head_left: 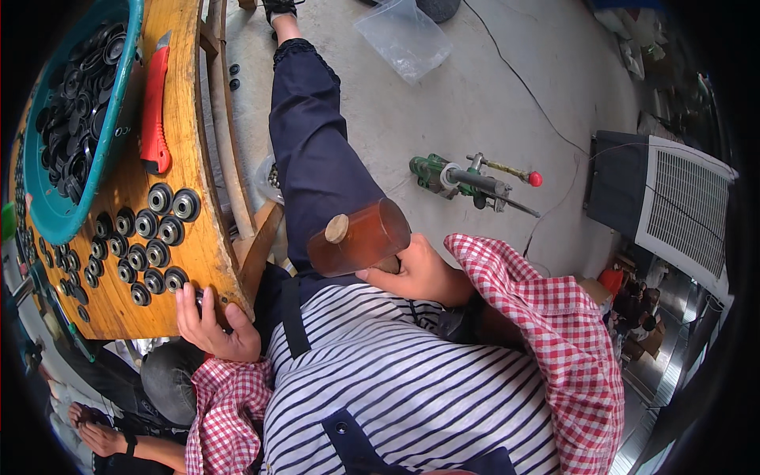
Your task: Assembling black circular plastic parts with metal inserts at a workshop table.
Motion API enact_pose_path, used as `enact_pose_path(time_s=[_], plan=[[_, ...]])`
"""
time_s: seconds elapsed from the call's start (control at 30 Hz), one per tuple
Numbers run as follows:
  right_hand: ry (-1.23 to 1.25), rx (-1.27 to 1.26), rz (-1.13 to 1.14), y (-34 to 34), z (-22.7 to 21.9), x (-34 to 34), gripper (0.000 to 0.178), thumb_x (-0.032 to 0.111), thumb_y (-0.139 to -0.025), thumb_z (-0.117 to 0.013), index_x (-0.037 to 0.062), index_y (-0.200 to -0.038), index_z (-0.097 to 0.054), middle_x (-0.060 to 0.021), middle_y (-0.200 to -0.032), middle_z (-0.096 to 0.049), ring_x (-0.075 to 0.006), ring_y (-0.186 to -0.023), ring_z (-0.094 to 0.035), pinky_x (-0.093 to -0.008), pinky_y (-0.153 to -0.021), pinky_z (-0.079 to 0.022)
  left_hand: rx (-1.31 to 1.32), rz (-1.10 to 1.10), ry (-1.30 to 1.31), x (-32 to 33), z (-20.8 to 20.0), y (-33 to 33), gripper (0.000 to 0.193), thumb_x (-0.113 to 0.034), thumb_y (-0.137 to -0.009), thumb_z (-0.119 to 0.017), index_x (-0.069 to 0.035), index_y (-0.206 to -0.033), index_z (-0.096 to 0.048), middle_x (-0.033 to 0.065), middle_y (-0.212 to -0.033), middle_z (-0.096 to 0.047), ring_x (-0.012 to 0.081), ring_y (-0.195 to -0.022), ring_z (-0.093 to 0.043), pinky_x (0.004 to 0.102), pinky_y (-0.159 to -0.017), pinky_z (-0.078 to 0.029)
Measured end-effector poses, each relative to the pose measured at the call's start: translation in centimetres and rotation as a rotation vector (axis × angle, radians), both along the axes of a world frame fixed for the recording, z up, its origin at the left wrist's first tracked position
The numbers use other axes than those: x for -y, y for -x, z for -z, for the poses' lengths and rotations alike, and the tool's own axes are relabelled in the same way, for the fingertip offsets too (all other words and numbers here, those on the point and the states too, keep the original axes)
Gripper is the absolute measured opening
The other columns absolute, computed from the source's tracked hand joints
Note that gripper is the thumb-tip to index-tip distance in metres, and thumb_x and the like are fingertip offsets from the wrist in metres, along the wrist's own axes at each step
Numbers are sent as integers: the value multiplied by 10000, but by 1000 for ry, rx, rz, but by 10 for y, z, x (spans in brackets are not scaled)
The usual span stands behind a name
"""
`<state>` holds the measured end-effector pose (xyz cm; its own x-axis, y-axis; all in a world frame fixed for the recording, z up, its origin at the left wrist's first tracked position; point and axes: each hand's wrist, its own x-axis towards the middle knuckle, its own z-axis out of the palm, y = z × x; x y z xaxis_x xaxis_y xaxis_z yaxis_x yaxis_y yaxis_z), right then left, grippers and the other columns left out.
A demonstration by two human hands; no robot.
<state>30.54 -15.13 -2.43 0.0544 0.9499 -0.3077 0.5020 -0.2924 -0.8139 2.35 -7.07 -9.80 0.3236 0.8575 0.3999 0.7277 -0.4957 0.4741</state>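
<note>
My right hand (423, 273) is closed round the short handle of a mallet (364, 237) with a thick, see-through reddish-brown head. The mallet is above my thigh, and a pale round wooden plug shows on the side of its head. At the corner of the wooden table (178, 95), my left hand (214, 324) has its fingers bent over a small bearing wheel (199, 298), mostly hidden by them. Just past my fingertips stand several black-rimmed bearing wheels (157, 253) with metal centres, set out in rows.
A teal basin (103, 170) full of black rings stands on the table beside a red utility knife (157, 111). On the floor are a green hand press (467, 182), a clear plastic bag (402, 39) and a grey air cooler (665, 198). Another person's hands (99, 431) show at lower left.
</note>
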Motion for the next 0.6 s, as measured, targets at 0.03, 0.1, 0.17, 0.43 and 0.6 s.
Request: enact_pose_path(time_s=[0.03, 0.1, 0.17, 0.43, 0.6], plan=[[53, -32, -20, 3, 1, 5, 296, 254, -821, -700, 42, -1021, -648, -155, -804, -669, -293, -667, -652, -333, -629, -505, -45, 18, 4, 1, -1, 2, 342, -214, -955, -477, -5, -1210, -563, 201, -1318, -516, 375, -1262, -441, 469, -1049, -303], [135, -92, -9, 12, 1, 8, 296, 271, -822, -701, 36, -995, -648, -161, -773, -655, -304, -656, -645, -344, -614, -500, -94, 33, 13, 2, -4, 4, 339, -242, -962, -464, -24, -1196, -575, 197, -1291, -536, 378, -1244, -455, 475, -1030, -310], [128, -60, -100, 22, 6, 10, 305, 294, -818, -704, 32, -964, -648, -161, -742, -638, -321, -645, -634, -352, -600, -495, -77, 35, 22, 2, -4, 5, 311, -176, -948, -455, 8, -1145, -609, 198, -1295, -547, 388, -1254, -452, 463, -1050, -301], [115, -7, -167, 46, 11, 10, 287, 286, -799, -713, 50, -956, -666, -132, -761, -651, -302, -667, -638, -347, -603, -498, -22, 55, -28, -6, 4, 17, 296, -213, -943, -499, -36, -1161, -593, 188, -1312, -523, 361, -1247, -449, 462, -1037, -320], [102, -19, -166, 53, 16, 17, 269, 252, -792, -723, 46, -957, -670, -138, -779, -658, -285, -657, -641, -338, -603, -500, 123, -5, -67, -3, 10, 15, 284, -244, -894, -587, -85, -1129, -610, 139, -1237, -569, 314, -1178, -504, 456, -984, -353]])
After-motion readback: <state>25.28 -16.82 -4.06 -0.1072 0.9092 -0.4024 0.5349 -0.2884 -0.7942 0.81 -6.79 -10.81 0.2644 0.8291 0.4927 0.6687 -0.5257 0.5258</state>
